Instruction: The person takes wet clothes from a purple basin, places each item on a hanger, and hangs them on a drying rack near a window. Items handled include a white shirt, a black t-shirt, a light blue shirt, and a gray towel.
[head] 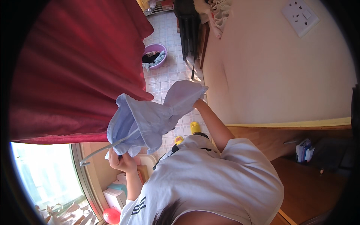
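Observation:
A light blue-white cloth garment (157, 112) is stretched out between my two hands, above the tiled floor. A pale clothes hanger (98, 152) runs into the garment's opening, with its hook sticking out at the left. My left hand (122, 161) is closed on the garment's lower edge near the hanger's neck; its fingertips are partly covered. My right forearm reaches to the garment's far end, where my right hand (197, 103) is mostly hidden behind or inside the cloth, so its grip cannot be seen.
A red curtain (84, 73) hangs at the left, above a bright window (45, 168). A purple basin (165, 56) with clothes stands on the floor ahead, near folded black stools (188, 33). A wall (281, 78) and a brown desk (303, 182) are on the right. Boxes (114, 197) and a red balloon (111, 216) sit lower left.

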Available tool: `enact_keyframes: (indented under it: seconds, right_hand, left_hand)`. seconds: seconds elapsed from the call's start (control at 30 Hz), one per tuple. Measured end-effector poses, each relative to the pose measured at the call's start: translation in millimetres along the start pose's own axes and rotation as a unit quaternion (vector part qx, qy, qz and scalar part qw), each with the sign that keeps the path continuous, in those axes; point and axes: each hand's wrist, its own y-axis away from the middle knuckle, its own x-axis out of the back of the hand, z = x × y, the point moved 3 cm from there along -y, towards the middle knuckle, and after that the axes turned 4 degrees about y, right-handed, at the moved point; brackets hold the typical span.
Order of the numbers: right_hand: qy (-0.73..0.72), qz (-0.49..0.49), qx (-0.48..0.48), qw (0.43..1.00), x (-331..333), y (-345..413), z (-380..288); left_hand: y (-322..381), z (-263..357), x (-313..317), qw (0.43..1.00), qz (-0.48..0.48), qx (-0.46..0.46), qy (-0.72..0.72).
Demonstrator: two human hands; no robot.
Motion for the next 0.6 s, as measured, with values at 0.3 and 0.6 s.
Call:
enact_keyframes:
  seconds: [0.3,0.6]
  right_hand:
    - [-0.605,-0.029,0.11,0.788,151,80,-45]
    - [-0.211,0.395,0.09,0.89,179,70,-85]
  left_hand:
    - [-23,-64,66,0.978,0.132,-0.038,-0.156]
    - [-18,-40,57,0.994,-0.001,-0.054,-0.095]
